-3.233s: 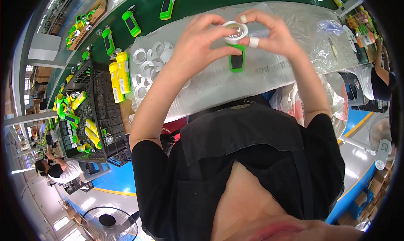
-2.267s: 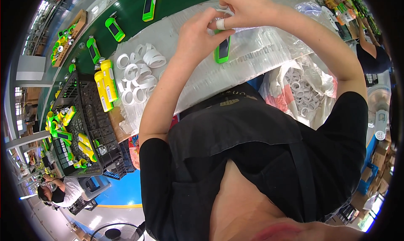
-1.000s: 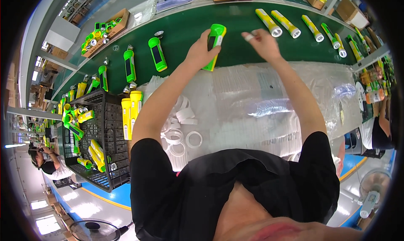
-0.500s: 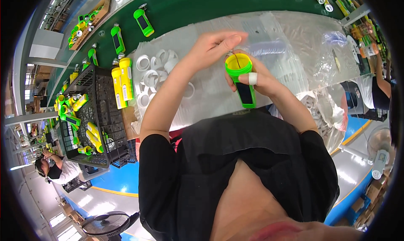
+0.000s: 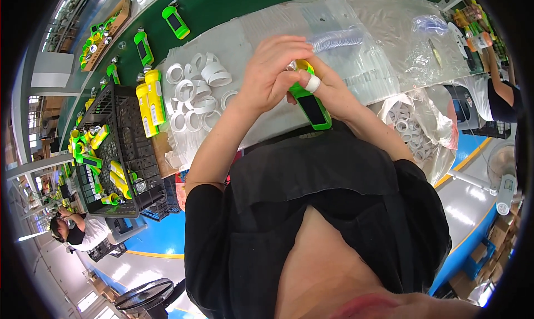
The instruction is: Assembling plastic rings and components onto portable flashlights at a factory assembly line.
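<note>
In front of my chest I hold a green and yellow flashlight casing (image 5: pixel 315 108) with a black panel along its side. My right hand (image 5: pixel 332 93), a white band round its thumb, is closed around the casing's upper part. Over the casing's wide yellow mouth my left hand (image 5: pixel 272 74) is bent, its fingers closed at a small silvery part (image 5: pixel 291 66). My fingers hide most of that part and much of the mouth. White plastic rings (image 5: pixel 194 91) lie loose on the sheeted worktop to the left of my hands.
A row of clear discs (image 5: pixel 339 39) lies beyond my hands. Two yellow flashlights (image 5: pixel 149 103) rest beside a black crate (image 5: pixel 125 146) of casings at left. Green casings (image 5: pixel 176 22) stand along the green belt (image 5: pixel 222 10). A bag of rings (image 5: pixel 414 127) hangs at right.
My left hand has come down onto the casing's mouth, where a thin wire showed before. The casing has shifted slightly left and tilts more. The whole view has shifted a little.
</note>
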A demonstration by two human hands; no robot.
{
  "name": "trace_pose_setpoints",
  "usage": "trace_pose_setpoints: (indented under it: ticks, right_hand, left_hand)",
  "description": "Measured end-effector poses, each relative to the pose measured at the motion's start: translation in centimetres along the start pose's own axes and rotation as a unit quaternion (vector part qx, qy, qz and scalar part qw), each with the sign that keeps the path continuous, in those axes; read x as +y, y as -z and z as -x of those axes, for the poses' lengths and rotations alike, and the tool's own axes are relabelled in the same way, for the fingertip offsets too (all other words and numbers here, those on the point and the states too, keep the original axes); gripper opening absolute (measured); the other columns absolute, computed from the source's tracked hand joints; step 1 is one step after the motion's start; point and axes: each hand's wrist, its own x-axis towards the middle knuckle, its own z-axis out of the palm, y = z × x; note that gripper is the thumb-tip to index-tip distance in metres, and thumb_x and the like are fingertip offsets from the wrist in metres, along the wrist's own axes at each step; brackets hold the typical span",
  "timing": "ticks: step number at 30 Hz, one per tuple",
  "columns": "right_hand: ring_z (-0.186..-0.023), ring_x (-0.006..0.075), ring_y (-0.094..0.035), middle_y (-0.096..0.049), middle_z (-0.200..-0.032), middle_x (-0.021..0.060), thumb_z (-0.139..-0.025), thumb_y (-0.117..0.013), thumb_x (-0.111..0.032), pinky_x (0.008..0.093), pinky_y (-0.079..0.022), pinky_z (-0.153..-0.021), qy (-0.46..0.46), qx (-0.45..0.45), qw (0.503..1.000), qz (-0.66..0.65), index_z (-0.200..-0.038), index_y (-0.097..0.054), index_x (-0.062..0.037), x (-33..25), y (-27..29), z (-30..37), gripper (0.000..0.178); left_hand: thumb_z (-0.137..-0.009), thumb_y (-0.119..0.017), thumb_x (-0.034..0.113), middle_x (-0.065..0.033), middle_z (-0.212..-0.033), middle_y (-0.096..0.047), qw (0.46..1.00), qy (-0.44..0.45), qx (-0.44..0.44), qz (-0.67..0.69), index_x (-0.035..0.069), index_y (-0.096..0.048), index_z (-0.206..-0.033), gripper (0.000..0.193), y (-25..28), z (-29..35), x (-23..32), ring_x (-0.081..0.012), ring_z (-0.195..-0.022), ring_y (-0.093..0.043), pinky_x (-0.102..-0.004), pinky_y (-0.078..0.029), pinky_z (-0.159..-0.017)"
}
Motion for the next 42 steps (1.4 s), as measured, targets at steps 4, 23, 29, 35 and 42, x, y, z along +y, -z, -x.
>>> trace_pose_setpoints:
  ticks: [4,23,29,35,42]
  right_hand:
    - [-0.081,0.0155,-0.062,-0.059,-0.100,0.0080,-0.099,-0.055,-0.038,0.0294,-0.052,-0.072,-0.014,0.033,0.999,-0.009,-0.126,-0.045,-0.0024,0.4,1.0,0.7,0.046]
    - [-0.073,0.0148,-0.058,-0.062,-0.090,0.0099,-0.095,-0.060,-0.036,0.0283,-0.047,-0.067,-0.011,0.116,0.993,0.000,-0.126,-0.052,-0.0034,-1.2,2.9,0.7,0.046]
    - [-0.073,0.0127,-0.059,-0.061,-0.090,0.0070,-0.095,-0.061,-0.030,0.0270,-0.049,-0.066,-0.023,0.044,0.998,0.027,-0.125,-0.052,-0.0018,-1.3,-0.1,-0.2,0.042]
    - [-0.073,0.0129,-0.059,-0.058,-0.091,0.0051,-0.096,-0.060,-0.031,0.0269,-0.048,-0.066,-0.038,-0.039,0.998,-0.001,-0.122,-0.051,-0.0031,0.4,-1.1,-1.5,0.039]
    - [-0.073,0.0143,-0.059,-0.058,-0.088,0.0061,-0.098,-0.056,-0.035,0.0274,-0.048,-0.067,-0.016,-0.054,0.998,-0.003,-0.125,-0.047,-0.0037,0.2,-2.4,-2.9,0.042]
  left_hand:
    - [-0.091,-0.058,0.039,-0.0083,-0.114,-0.066,0.998,-0.057,-0.032,-0.023,0.006,-0.062,-0.106,0.036,-1.8,-0.4,-0.1,-0.0309,-0.108,-0.061,-0.0446,-0.044,-0.094]
    - [-0.085,-0.069,0.029,-0.0126,-0.110,-0.059,0.964,0.267,-0.001,0.004,0.006,-0.060,-0.125,0.047,-1.5,1.0,-2.6,-0.0306,-0.105,-0.053,-0.0392,-0.043,-0.089]
    - [-0.096,-0.051,0.023,-0.0137,-0.122,-0.054,0.989,0.145,0.026,0.006,0.006,-0.061,-0.126,0.036,-0.4,3.0,2.3,-0.0312,-0.113,-0.049,-0.0391,-0.039,-0.094]
    - [-0.099,-0.038,0.020,-0.0159,-0.123,-0.056,0.992,0.081,0.094,-0.035,-0.003,-0.062,-0.118,0.038,-0.4,4.8,2.1,-0.0313,-0.112,-0.052,-0.0386,-0.041,-0.097]
    - [-0.097,-0.038,0.017,-0.0135,-0.130,-0.060,0.992,0.059,0.063,-0.095,0.000,-0.062,-0.123,0.039,2.0,4.2,1.1,-0.0361,-0.127,-0.049,-0.0432,-0.036,-0.104]
